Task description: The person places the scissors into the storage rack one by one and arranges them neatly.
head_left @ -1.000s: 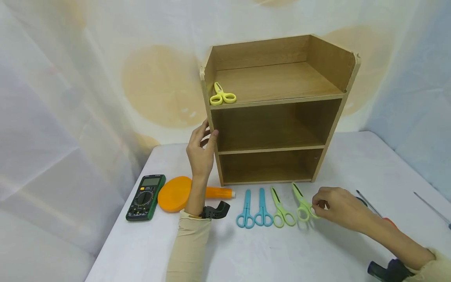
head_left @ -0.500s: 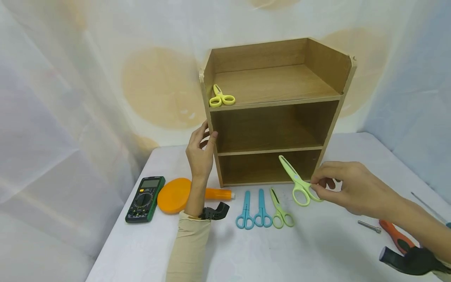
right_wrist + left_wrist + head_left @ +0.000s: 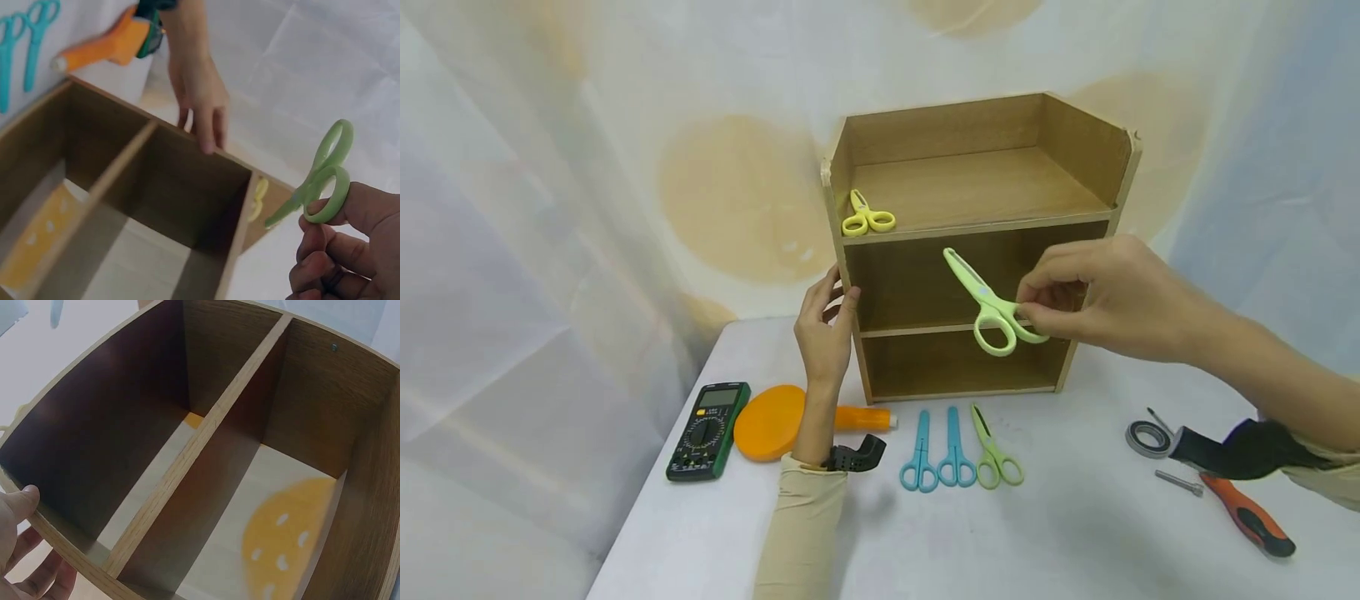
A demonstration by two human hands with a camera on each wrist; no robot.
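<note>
Up from the bench went the light green scissors (image 3: 988,304): a second ago they lay at the right end of the row, now the right hand (image 3: 1101,296) holds them in the air before the middle shelf opening, fingertips pinching one handle loop, blades pointing up and left. Left hand (image 3: 823,329) has not moved, thumb and fingers hooked on the front left edge of the wooden shelf unit (image 3: 973,250).

Nearest on the white-covered bench (image 3: 1060,533): an orange-handled tool (image 3: 1247,515) at right, a small bolt (image 3: 1178,482) beside it, a tape roll (image 3: 1147,438) just behind. Middle: two blue scissors (image 3: 937,450) and one green pair (image 3: 995,450) side by side, blades toward the shelf unit. Left: a green multimeter (image 3: 709,432), next to it an orange paddle-shaped thing (image 3: 771,422) with its handle running behind the left wrist.

Further back the shelf unit stands upright on the bench, three levels; yellow scissors (image 3: 865,217) lie at the front left of the top level. Lower two levels hold nothing, per the left wrist view. Behind everything hangs a pale draped cloth backdrop (image 3: 625,167) with tan round patches.
</note>
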